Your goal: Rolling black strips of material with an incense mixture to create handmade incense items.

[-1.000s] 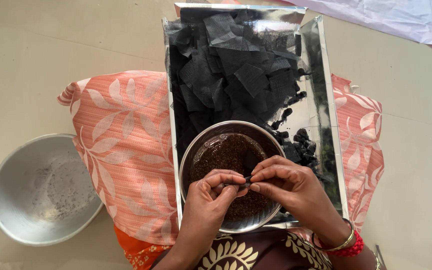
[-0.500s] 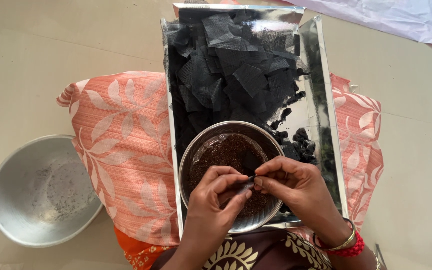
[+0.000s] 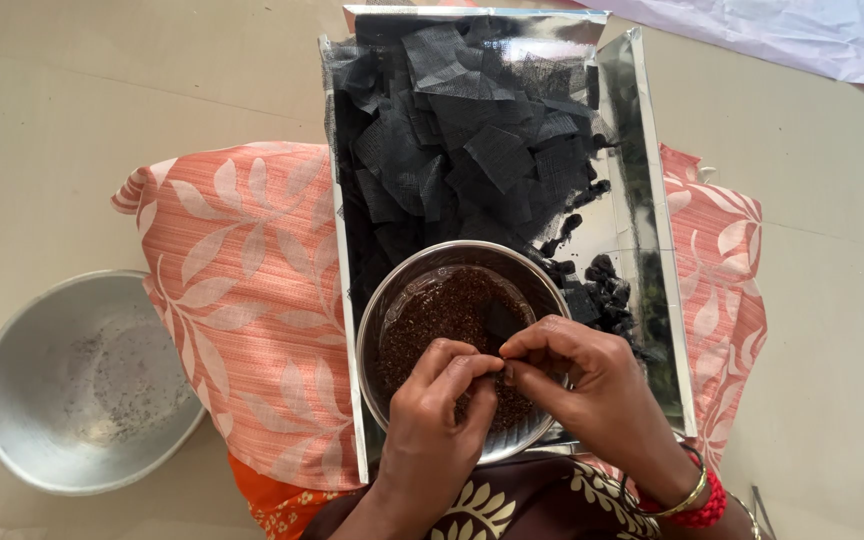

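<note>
Head cam: my left hand point(image 3: 432, 415) & right hand point(image 3: 577, 375) now pinch together at frame centre-bottom over the seed bowl point(image 3: 392, 300), fingertips closer than a sec ago. Can't tell what's gripped btwn them. Black mesh squares point(image 3: 472, 150) sit untouched in the tray point(image 3: 642, 120).

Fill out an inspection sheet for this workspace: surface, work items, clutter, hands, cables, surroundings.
Surface: shiny silver tray resting on an orange leaf-patterned cushion, on a pale floor.
Work items: steel bowl of small brown seeds in the tray's near end; heap of black mesh squares at its far end; small dark bundles beside the bowl.
Clutter: second metal bowl on the floor to the left, holding only a few specks.
Hands: left hand and right hand meet fingertip to fingertip above the seeds, pinching something small and dark; what it is cannot be told.
Cables: nothing seen.
Surroundings: pale cloth at the far right corner.
</note>
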